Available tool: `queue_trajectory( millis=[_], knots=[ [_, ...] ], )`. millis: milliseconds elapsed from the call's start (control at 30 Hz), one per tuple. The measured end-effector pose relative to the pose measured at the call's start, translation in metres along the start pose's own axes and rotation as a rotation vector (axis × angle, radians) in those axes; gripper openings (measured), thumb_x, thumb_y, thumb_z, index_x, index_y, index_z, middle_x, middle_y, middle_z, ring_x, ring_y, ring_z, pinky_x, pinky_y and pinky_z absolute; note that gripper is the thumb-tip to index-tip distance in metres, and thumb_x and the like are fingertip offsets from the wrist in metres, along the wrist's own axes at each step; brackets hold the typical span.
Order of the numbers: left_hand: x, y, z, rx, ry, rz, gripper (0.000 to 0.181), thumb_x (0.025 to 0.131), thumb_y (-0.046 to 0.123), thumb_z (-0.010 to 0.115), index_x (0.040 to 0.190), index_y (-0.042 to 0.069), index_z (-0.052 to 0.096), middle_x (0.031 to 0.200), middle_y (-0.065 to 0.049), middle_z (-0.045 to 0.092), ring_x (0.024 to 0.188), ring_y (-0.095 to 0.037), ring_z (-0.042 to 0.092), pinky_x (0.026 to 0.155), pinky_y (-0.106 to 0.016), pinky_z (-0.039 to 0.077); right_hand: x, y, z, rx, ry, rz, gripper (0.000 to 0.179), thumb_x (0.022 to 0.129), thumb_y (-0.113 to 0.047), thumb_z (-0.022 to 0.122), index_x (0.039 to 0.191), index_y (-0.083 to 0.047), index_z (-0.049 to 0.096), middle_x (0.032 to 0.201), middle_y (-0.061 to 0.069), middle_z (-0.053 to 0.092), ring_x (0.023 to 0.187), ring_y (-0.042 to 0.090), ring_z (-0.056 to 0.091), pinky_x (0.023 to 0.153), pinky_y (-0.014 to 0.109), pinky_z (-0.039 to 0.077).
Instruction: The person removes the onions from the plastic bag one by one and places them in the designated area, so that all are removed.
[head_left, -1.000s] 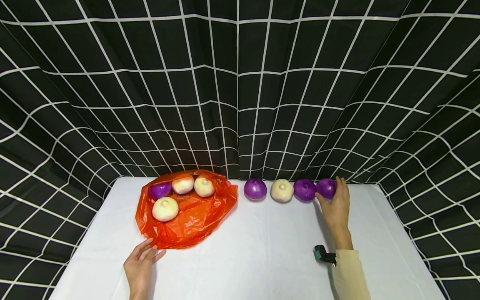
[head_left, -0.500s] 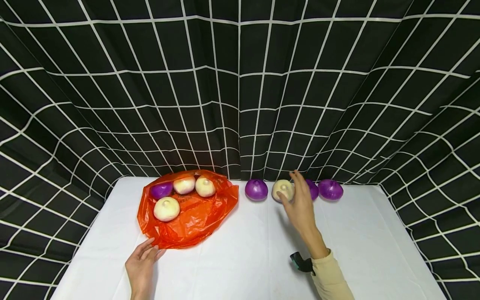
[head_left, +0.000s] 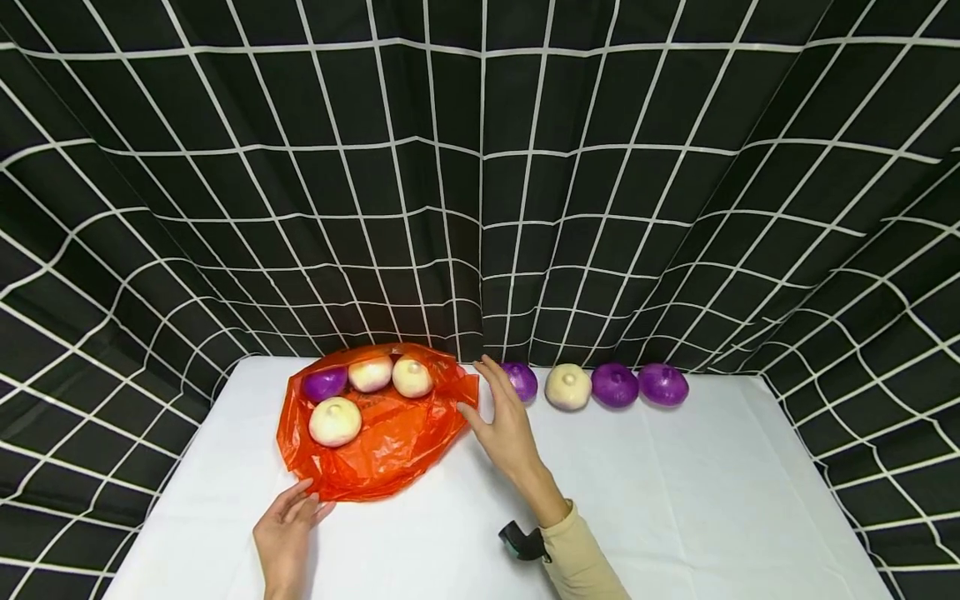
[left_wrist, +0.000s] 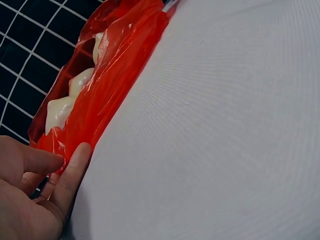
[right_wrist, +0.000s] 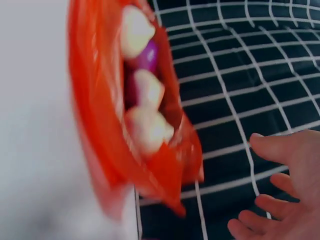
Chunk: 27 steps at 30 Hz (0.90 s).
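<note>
Left hand (head_left: 285,529): at the near left edge of the red plastic bag (head_left: 390,450), thumb and fingertips lightly curled, pinching a fold of the bag's rim, with a little space between the digits.

Right hand (head_left: 504,425): open, fingers spread and gently bent, thumb apart; it had hold of nothing. In the head view it crossed the bag's right end; contact with the bag could not be told.

Bag: lay on the left half of the table, mouth wide, its back wall standing up and its front part spread flat and crumpled. It contained 4 onions. Along the back, from left: 1 purple onion (head_left: 325,384), 1 pink-tinged white onion (head_left: 371,374) and 1 small-looking white onion (head_left: 412,378). In front of these, to the left, sat 1 broad white onion (head_left: 334,422).

Right of the bag, 4 further onions formed a row at the table's back edge: the leftmost purple onion (head_left: 521,382), partly covered by the right hand; a pale onion (head_left: 568,387); then a dark purple onion (head_left: 615,386) and the end purple onion (head_left: 663,385), side by side.

The right arm wore a beige sleeve (head_left: 581,554) and a black wrist device (head_left: 522,542). White cloth (head_left: 720,483) covered the table; a black curtain with white grid lines (head_left: 615,100) surrounded its back and sides.
</note>
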<state>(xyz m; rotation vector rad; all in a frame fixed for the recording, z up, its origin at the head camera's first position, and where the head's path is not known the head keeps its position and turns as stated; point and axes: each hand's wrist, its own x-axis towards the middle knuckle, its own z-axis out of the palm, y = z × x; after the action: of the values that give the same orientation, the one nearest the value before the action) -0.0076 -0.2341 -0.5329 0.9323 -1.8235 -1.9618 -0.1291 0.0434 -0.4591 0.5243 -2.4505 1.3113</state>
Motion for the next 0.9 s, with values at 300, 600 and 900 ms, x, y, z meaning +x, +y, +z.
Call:
queue_trajectory(
  millis=[300, 600, 900],
  knots=[
    [0.001, -0.002, 0.001, 0.0, 0.005, 0.008, 0.035, 0.092, -0.012, 0.054, 0.127, -0.016, 0.052, 0.086, -0.006, 0.06, 0.071, -0.005, 0.069, 0.072, -0.028, 0.066, 0.004, -0.03, 0.029, 0.078, -0.084, -0.019, 0.061, 0.086, -0.012, 0.076, 0.14, -0.004, 0.049, 0.15, 0.011, 0.041, 0.139, 0.025, 0.039, 0.12, 0.043, 0.035],
    [0.001, -0.003, 0.0, 0.03, 0.03, 0.0, 0.032, 0.095, -0.005, 0.056, 0.126, -0.013, 0.055, 0.082, 0.005, 0.062, 0.07, -0.004, 0.069, 0.072, -0.028, 0.066, 0.005, -0.044, 0.066, 0.144, -0.146, -0.009, 0.057, 0.086, -0.017, 0.077, 0.137, -0.006, 0.052, 0.146, 0.01, 0.046, 0.136, 0.023, 0.043, 0.119, 0.039, 0.038],
    [0.001, -0.001, 0.0, 0.087, 0.029, -0.013, 0.038, 0.101, 0.015, 0.053, 0.128, -0.012, 0.055, 0.111, -0.014, 0.066, 0.068, -0.007, 0.071, 0.071, -0.026, 0.065, 0.006, -0.049, 0.123, 0.118, -0.259, 0.041, 0.066, 0.084, -0.023, 0.08, 0.14, -0.009, 0.049, 0.142, 0.006, 0.05, 0.13, 0.019, 0.048, 0.116, 0.031, 0.041]
  ],
)
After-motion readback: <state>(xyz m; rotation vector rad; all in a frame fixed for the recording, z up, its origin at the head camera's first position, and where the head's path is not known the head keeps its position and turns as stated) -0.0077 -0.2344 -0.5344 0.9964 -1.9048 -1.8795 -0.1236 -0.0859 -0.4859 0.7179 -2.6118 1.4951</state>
